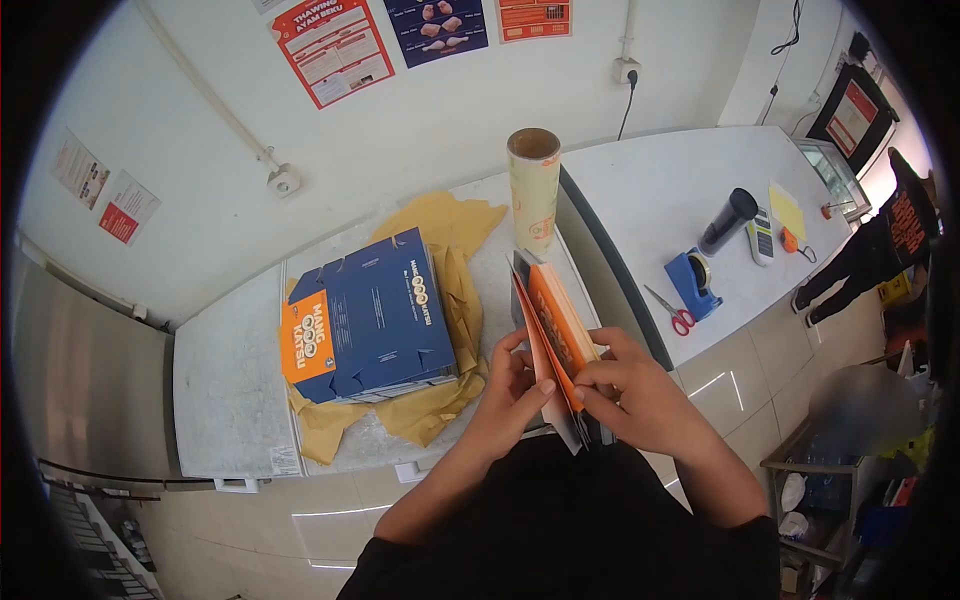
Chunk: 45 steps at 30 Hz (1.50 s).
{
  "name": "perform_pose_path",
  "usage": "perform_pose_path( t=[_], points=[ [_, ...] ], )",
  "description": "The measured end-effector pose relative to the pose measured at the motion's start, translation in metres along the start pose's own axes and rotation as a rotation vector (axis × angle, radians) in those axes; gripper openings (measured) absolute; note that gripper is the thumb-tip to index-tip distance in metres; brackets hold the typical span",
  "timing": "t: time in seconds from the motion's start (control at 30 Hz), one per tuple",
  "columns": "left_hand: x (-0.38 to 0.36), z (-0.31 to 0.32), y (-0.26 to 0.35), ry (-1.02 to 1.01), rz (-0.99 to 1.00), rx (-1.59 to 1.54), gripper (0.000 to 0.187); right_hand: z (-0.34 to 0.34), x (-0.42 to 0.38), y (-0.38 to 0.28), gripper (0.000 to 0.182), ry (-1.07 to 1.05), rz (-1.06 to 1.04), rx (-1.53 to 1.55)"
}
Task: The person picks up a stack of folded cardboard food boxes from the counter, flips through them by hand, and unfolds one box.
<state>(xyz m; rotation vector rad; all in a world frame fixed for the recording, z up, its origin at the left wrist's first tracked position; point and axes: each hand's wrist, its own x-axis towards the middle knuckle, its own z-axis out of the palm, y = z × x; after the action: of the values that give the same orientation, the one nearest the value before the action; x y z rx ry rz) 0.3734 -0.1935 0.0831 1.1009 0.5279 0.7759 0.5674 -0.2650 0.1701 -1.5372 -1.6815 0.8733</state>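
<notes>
My left hand (520, 388) grips the left side of a bundle of orange and white folded card pieces (562, 325), thumb on its pale outer sheet. On the bundle's right side my right hand (622, 392) has its fingers pressed round the orange cards near the lower end. The bundle is tilted upright in front of my body and fans apart slightly at the top. To the left, a stack of blue and orange printed flat boxes (375, 315) rests on crumpled brown paper (455, 300).
Behind the bundle stands a large film roll (533, 190). On the right table (640, 190) are red scissors (682, 320), a blue tape dispenser (690, 283), a dark tumbler (728, 222) and a calculator (760, 240). A person (890, 230) stands at the far right.
</notes>
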Motion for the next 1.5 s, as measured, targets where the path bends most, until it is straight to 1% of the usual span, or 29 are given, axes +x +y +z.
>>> perform_pose_path(
  t=[0.1,0.2,0.3,0.4,0.43,0.63,0.73,0.83,0.93,1.03,1.13,1.23,1.33,1.4,1.43,1.5],
  points=[
    [-0.001,-0.002,-0.007,0.023,-0.013,-0.036,0.068,-0.003,0.0,-0.001,0.011,-0.004,0.024,0.0],
    [-0.002,-0.004,-0.007,0.054,0.013,0.066,0.053,-0.004,-0.001,-0.001,0.01,0.017,0.02,-0.034],
    [-0.007,0.002,0.009,0.098,0.034,0.247,0.03,-0.001,-0.002,0.0,0.009,0.087,-0.053,-0.142],
    [-0.01,-0.001,0.004,0.162,0.036,0.343,0.008,0.003,-0.004,0.001,0.011,0.144,-0.095,-0.23],
    [-0.011,-0.001,0.003,0.176,0.045,0.383,0.007,0.005,-0.005,0.0,0.012,0.159,-0.099,-0.251],
    [-0.012,0.006,0.015,0.222,0.095,0.536,0.012,0.01,-0.01,-0.002,0.02,0.187,-0.145,-0.311],
    [-0.012,0.002,0.008,0.214,0.089,0.524,0.012,0.017,-0.014,0.005,0.033,0.222,-0.134,-0.266],
    [-0.011,0.0,0.003,0.19,0.088,0.489,0.013,0.019,-0.014,0.007,0.054,0.323,-0.224,-0.261],
    [-0.011,0.006,0.007,0.181,0.081,0.418,0.012,0.022,-0.021,0.015,0.071,0.235,-0.111,-0.099],
    [-0.01,0.006,0.0,0.179,0.073,0.364,0.013,0.025,-0.023,0.016,0.074,0.24,-0.139,-0.092],
    [-0.01,0.007,0.002,0.15,0.071,0.333,0.012,0.033,-0.022,0.022,0.075,0.302,-0.16,-0.245],
    [-0.01,0.009,-0.001,0.107,0.071,0.284,0.013,0.034,-0.022,0.033,0.072,0.331,-0.119,-0.246],
    [-0.003,0.017,-0.004,0.085,0.074,0.242,0.019,0.031,-0.025,0.032,0.068,0.312,-0.108,-0.262],
    [-0.001,0.016,-0.012,0.056,0.083,0.256,0.026,0.034,-0.021,0.041,0.059,0.372,-0.202,-0.281],
    [-0.002,0.017,-0.012,0.101,0.022,0.253,0.028,0.033,-0.022,0.043,0.055,0.413,-0.241,-0.302],
    [-0.004,-0.001,-0.033,0.155,0.128,0.63,0.03,0.025,-0.02,0.026,0.042,0.15,0.157,-0.383]
  ],
)
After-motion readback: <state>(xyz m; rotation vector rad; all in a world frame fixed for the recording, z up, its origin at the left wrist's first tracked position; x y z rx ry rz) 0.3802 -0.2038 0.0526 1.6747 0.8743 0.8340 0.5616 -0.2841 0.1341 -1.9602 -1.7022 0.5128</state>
